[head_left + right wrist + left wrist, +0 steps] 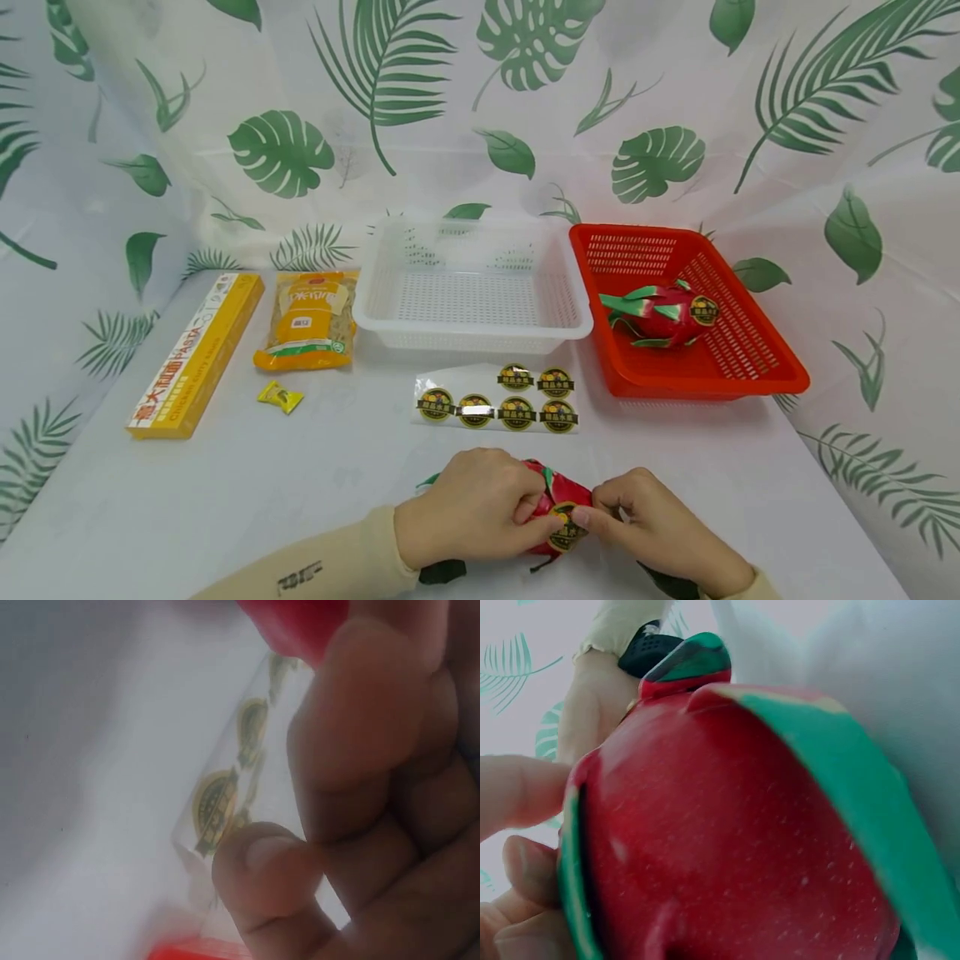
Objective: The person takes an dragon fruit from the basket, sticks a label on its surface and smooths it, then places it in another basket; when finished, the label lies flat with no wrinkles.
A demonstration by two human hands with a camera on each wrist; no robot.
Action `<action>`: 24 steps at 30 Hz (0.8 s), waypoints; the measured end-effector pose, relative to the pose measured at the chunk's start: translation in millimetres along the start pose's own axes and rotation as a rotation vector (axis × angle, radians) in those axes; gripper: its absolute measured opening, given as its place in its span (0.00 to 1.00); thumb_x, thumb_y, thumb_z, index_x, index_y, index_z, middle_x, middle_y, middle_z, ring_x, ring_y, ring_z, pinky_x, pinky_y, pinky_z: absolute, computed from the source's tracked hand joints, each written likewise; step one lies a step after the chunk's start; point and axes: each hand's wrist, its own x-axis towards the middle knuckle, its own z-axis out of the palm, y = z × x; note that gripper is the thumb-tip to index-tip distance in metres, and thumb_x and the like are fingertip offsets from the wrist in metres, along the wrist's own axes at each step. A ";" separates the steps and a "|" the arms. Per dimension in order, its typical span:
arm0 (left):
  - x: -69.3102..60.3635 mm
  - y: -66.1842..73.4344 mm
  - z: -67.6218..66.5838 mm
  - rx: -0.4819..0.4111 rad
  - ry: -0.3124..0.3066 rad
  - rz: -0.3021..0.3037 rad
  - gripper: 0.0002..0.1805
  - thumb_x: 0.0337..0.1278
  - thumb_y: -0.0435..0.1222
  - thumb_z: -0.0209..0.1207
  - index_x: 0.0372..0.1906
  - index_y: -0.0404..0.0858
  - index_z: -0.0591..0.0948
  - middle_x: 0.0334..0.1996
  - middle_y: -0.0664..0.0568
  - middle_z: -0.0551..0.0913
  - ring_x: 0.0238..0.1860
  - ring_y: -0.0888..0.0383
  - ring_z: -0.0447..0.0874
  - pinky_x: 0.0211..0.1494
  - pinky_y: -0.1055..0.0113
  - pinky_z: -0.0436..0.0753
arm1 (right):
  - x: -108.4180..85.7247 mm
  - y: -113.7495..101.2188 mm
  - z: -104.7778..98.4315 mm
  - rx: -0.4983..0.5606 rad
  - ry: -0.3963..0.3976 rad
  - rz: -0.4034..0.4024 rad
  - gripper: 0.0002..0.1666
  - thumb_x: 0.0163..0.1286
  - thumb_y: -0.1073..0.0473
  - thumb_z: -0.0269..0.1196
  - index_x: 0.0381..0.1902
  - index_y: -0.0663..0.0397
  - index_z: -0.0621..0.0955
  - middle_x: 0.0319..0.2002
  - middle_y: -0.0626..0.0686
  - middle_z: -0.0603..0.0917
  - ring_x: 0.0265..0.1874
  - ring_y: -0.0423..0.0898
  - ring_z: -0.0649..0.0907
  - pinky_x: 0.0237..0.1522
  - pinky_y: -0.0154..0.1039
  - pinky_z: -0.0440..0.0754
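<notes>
Near the table's front edge lies a red dragon fruit [573,490] with green-tipped scales, which fills much of the left wrist view. My left hand [480,504] grips it from the left, its thumb stretched onto a round black-and-gold sticker [564,535] on the fruit. From the right, my right hand [660,525] holds the fruit's end with curled fingers, its thumb on the sticker's edge. Both thumbs cover part of the sticker. Just beyond the hands lies a sticker sheet [459,423] bearing several more of the same labels.
A white basket [472,333] stands at the back. Right of it, a red basket [697,385] holds another dragon fruit [660,315] with a sticker on it. On the left are a yellow pasta box [198,358], an orange-and-clear food bag [309,321] and a small yellow packet [280,397].
</notes>
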 end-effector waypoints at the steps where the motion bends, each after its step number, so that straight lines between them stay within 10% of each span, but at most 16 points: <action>1: 0.1 0.1 0.6 0.006 0.007 0.001 0.29 0.63 0.53 0.67 0.13 0.51 0.65 0.10 0.67 0.61 0.14 0.74 0.57 0.17 0.79 0.56 | 0.1 -0.1 0.6 -0.002 0.008 -0.005 0.23 0.73 0.60 0.67 0.16 0.43 0.78 0.12 0.42 0.73 0.18 0.24 0.67 0.16 0.26 0.64; 7: -2.1 -2.1 -2.2 -0.048 -0.009 -0.047 0.26 0.61 0.54 0.69 0.17 0.51 0.68 0.13 0.68 0.64 0.18 0.73 0.61 0.20 0.79 0.59 | -0.4 -0.8 0.2 0.040 -0.010 0.023 0.22 0.75 0.62 0.64 0.18 0.44 0.80 0.13 0.44 0.72 0.18 0.25 0.67 0.15 0.27 0.62; 10: -5.0 -6.5 -1.5 -0.059 0.062 -0.051 0.21 0.54 0.58 0.73 0.35 0.50 0.77 0.29 0.66 0.76 0.31 0.71 0.72 0.33 0.80 0.73 | -1.0 -0.7 -0.5 0.047 -0.025 0.046 0.21 0.77 0.61 0.62 0.19 0.45 0.79 0.15 0.42 0.73 0.20 0.26 0.69 0.19 0.26 0.65; 15: -5.4 -11.5 -0.3 -0.007 0.094 0.030 0.46 0.46 0.64 0.74 0.69 0.51 0.72 0.55 0.59 0.79 0.51 0.65 0.78 0.55 0.70 0.82 | -5.8 1.8 -2.2 0.074 -0.022 0.066 0.18 0.77 0.61 0.62 0.23 0.44 0.80 0.17 0.43 0.77 0.22 0.28 0.73 0.23 0.28 0.70; 24: -6.2 -7.8 -12.5 0.008 -0.089 -0.066 0.39 0.41 0.65 0.76 0.60 0.55 0.82 0.52 0.62 0.81 0.48 0.66 0.75 0.47 0.77 0.79 | -20.2 16.2 -25.1 0.006 0.163 0.426 0.10 0.76 0.53 0.64 0.36 0.51 0.84 0.28 0.45 0.85 0.25 0.37 0.79 0.27 0.33 0.77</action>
